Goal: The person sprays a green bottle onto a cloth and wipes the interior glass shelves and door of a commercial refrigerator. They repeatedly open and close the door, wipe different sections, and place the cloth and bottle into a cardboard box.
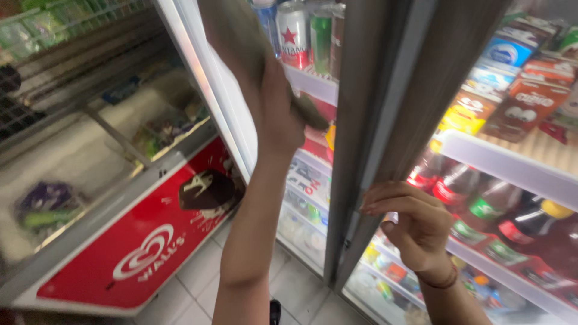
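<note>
The left hand (274, 111) is raised against the glass door (241, 120) of a drinks fridge, fingers clamped on a greyish cloth (241, 42) pressed flat to the pane — the cloth is blurred. The right hand (412, 225) grips the edge of the neighbouring door frame (361, 150), fingers curled around it. Cans (307, 33) stand on the shelf behind; a red ice-cream freezer (138, 241) sits left, on the tiled floor (198, 283).

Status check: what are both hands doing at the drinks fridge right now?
Left hand presses grey cloth on the fridge's inner frame. Right hand grips open glass door edge. Nothing blocking.
</note>
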